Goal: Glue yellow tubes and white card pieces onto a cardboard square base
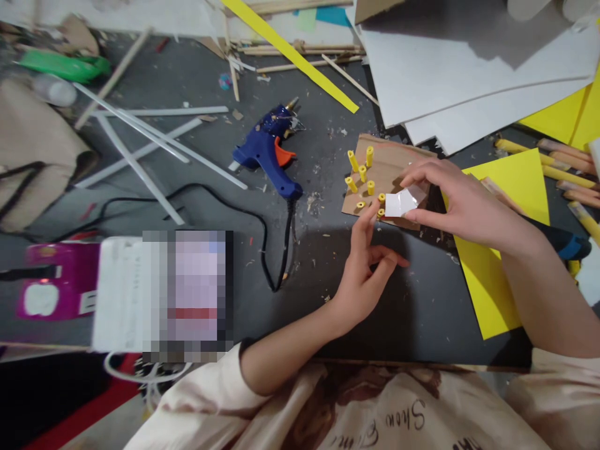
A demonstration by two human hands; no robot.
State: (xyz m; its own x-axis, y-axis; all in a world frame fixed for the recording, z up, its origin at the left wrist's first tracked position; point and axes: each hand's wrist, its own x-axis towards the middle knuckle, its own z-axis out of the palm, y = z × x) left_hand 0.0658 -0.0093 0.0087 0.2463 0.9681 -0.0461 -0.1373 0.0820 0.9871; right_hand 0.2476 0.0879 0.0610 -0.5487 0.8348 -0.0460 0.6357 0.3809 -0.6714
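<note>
A small white piece (399,204), which looks like folded paper with a shiny clear part, is pinched between the thumb and fingers of my right hand (447,194). It is held over the right part of a brown cardboard piece (382,153). Several short yellow tubes (362,173) stand on the cardboard, some upright and some tilted. My left hand (368,269) is at the cardboard's front edge, index finger stretched toward the nearest tubes and the other fingers apart from it. Whether that fingertip touches a tube I cannot tell. My right hand hides part of the cardboard.
A blue glue gun (269,150) lies left of the cardboard, its black cord (265,244) looping forward. White glue sticks (140,169) cross farther left. Yellow paper (497,275) lies under my right forearm. A white board (450,81) is behind, and a blurred-out phone-like device (197,281) front left.
</note>
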